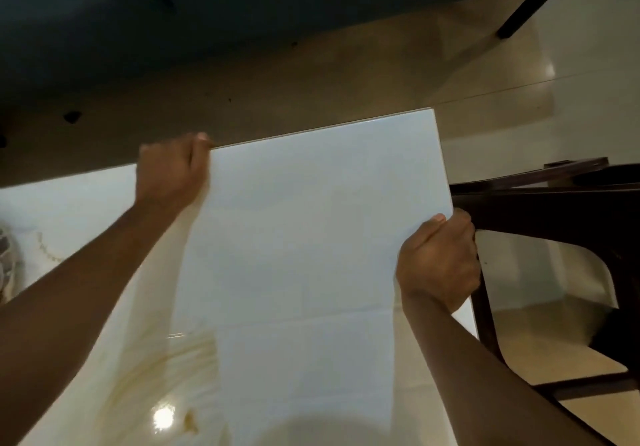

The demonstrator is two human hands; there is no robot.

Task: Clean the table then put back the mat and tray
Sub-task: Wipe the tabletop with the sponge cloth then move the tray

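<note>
**Thin white mat held by two corners over the table**

Head view: the mat (304,238), a pale white sheet with faint fold lines crossing it, is spread over the right end of the glossy marble-patterned table (69,210). Its near part lies down toward the table; whether the far edge rests on the surface or is lifted clear cannot be told. The left hand (169,172) pinches the far left corner, fingers (201,141) curled over the edge. The right hand (438,258) grips the right edge near its far corner, thumb on top and the other fingers wrapped beneath.

Judging from the thin edge and the creases, the mat is light and flexible, more a sheet than a board, so it will likely sag or fold if held at one point only. A two-corner hold along one side, as here, suits it. On so polished a table it may slide easily.

A dark sofa (104,13) stands beyond, a dark wooden chair (540,210) at right. No tray is in view.
</note>
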